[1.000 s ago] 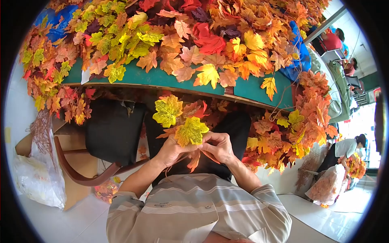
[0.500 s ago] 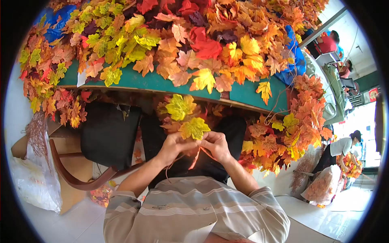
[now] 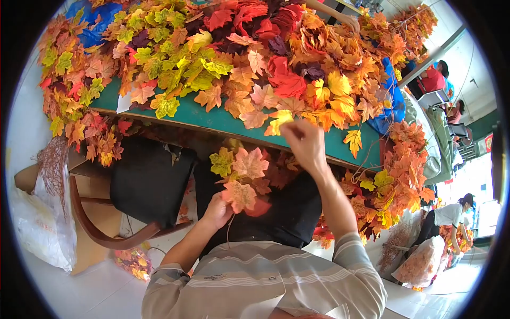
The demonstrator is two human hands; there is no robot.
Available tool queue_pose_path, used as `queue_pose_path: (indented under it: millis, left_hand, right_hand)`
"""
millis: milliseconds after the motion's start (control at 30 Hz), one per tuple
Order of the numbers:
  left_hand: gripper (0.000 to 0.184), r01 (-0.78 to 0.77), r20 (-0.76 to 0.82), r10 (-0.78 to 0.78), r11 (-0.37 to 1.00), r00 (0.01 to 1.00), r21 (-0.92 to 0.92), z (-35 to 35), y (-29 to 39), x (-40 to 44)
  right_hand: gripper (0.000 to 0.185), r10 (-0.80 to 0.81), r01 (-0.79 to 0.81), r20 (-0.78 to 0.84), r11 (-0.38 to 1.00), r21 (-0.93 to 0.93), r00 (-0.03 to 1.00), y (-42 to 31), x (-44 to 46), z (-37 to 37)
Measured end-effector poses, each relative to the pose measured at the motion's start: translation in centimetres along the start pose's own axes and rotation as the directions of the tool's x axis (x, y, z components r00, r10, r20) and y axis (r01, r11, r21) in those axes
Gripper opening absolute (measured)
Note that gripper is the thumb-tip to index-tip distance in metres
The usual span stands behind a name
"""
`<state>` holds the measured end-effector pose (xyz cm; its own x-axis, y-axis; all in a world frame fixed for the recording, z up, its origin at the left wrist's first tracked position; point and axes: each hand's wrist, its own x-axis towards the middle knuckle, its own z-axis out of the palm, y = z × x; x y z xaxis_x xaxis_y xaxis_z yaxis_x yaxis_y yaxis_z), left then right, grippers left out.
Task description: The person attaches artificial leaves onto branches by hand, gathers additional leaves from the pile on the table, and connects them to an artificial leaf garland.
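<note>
My left hand [image 3: 217, 211] is closed around the stem of a spray of artificial maple leaves above my lap. An orange-pink leaf [image 3: 240, 195] lies against its fingertips. Farther up the spray are another pink leaf [image 3: 251, 163] and a yellow-green leaf [image 3: 222, 162]. A thin brown stem hangs below the hand. My right hand [image 3: 307, 142] reaches to the table's front edge, fingers curled in a pinch at the side of a yellow artificial leaf [image 3: 277, 123]. The fingertips are partly hidden and slightly blurred.
Heaped artificial leaves cover the green table [image 3: 212, 118]. Another person's hand [image 3: 348, 22] touches the pile at the far side. A black chair [image 3: 149, 181] and a white plastic bag [image 3: 45, 228] are at left. A person [image 3: 446, 218] bends over leaves at right.
My right hand has left the spray and moved up to the table edge. My left hand still holds the spray, where pink leaves now face up. Another person's hand has appeared across the table.
</note>
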<state>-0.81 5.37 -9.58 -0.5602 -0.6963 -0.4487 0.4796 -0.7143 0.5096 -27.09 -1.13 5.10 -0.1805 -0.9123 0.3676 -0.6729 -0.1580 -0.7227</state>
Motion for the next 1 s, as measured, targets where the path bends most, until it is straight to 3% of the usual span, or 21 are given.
queue_pose_path:
  millis: [33,100,200,433,500,600,667,767,1000]
  left_hand:
    - [0.021,-0.007,-0.020,0.007,1.000,1.000,0.004,0.4,0.3,-0.1]
    - [0.023,-0.017,-0.053,0.018,1.000,0.998,0.007,1.9,0.6,-0.2]
    - [0.033,-0.011,0.010,0.011,0.999,1.000,-0.052,0.3,-0.2,0.8]
    - [0.034,-0.016,0.090,0.019,0.999,0.996,-0.033,-0.2,0.0,-0.2]
    - [0.035,-0.010,0.122,0.008,1.000,0.993,0.020,-0.2,0.3,-0.3]
    - [0.032,-0.026,0.049,0.027,0.999,0.998,-0.032,-0.1,-0.1,0.0]
    - [0.035,-0.038,0.093,0.042,0.998,0.995,-0.044,-0.7,-0.2,-0.2]
    - [0.037,-0.033,0.095,0.037,0.999,0.995,-0.035,-0.1,0.2,-0.3]
    - [0.035,-0.037,0.041,0.041,0.994,0.998,-0.100,0.6,0.7,-0.8]
  right_hand:
    - [0.020,0.075,-0.074,0.012,0.991,-0.108,0.997,-1.3,2.3,0.1]
    - [0.020,-0.022,0.023,0.006,0.993,-0.118,1.000,2.5,6.3,3.2]
    - [0.025,0.155,-0.106,0.097,0.916,-0.387,0.983,2.4,9.5,5.7]
    - [0.023,0.221,-0.162,0.072,0.867,-0.472,0.973,6.4,11.0,8.4]
    - [0.021,0.280,-0.203,0.144,0.894,-0.400,0.949,6.8,11.1,7.8]
    - [0.024,0.395,-0.335,0.192,0.899,-0.283,0.898,6.2,11.5,6.4]
    - [0.023,0.453,-0.414,0.209,0.887,-0.205,0.867,5.9,11.8,5.7]
    - [0.020,0.453,-0.478,0.248,0.877,0.047,0.856,5.4,11.4,4.9]
    - [0.020,0.420,-0.457,0.190,0.852,0.254,0.888,5.8,10.9,4.3]
